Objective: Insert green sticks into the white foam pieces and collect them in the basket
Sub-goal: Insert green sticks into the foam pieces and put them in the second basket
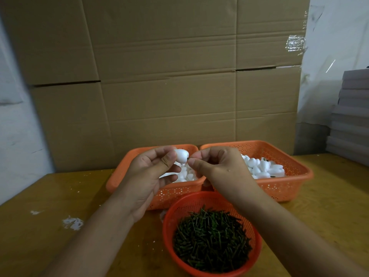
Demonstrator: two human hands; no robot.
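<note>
A wall of large brown corrugated cardboard boxes fills the background, standing behind a yellowish wooden table that carries a few white foam crumbs on its left side. At the far right a stack of flat grey sheets rises beside the table. Two rectangular orange perforated plastic baskets sit side by side at the back of the table, touching or nearly so: the left orange basket holds plain white egg-shaped foam pieces, and the right orange basket holds white foam pieces with dark stick ends showing among them. Just in front of the pair, nearer the person, stands a round red-orange perforated plastic bowl filled with a heap of short dark green sticks. Both bare forearms reach in from the bottom edge, and the hands meet above the gap between the two rectangular baskets. The left hand pinches a single white egg-shaped foam piece between thumb and fingertips, with its narrower end turned to the right. The right hand has its thumb and forefinger closed narrowly on one thin green stick, of which only a tiny dark tip shows, right at the end of the held foam piece; how far it is inside cannot be told.
</note>
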